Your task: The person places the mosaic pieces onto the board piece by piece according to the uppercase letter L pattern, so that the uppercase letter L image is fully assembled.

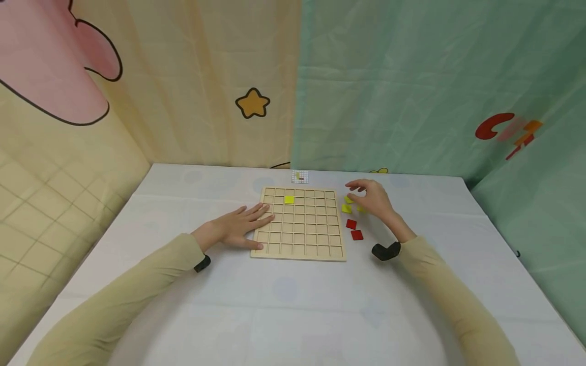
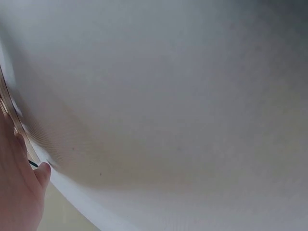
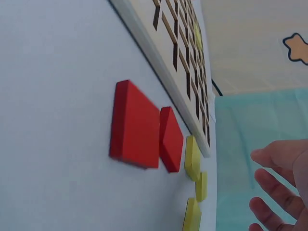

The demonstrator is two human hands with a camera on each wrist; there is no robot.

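Observation:
A wooden grid board lies on the table, with one yellow square tile in a cell of its second row from the back. My left hand rests spread on the board's left edge; the left wrist view catches only part of that hand. Right of the board, my right hand hovers over three loose yellow tiles, partly hiding them. Its fingers are loosely bent, with nothing between them in the right wrist view. Two red tiles lie nearer me, beside the board's right edge.
Behind the board lies a small card printed with a grid and coloured squares. A white cloth covers the table. Curtains hang along its back and sides. Each wrist wears a black device, such as the right one.

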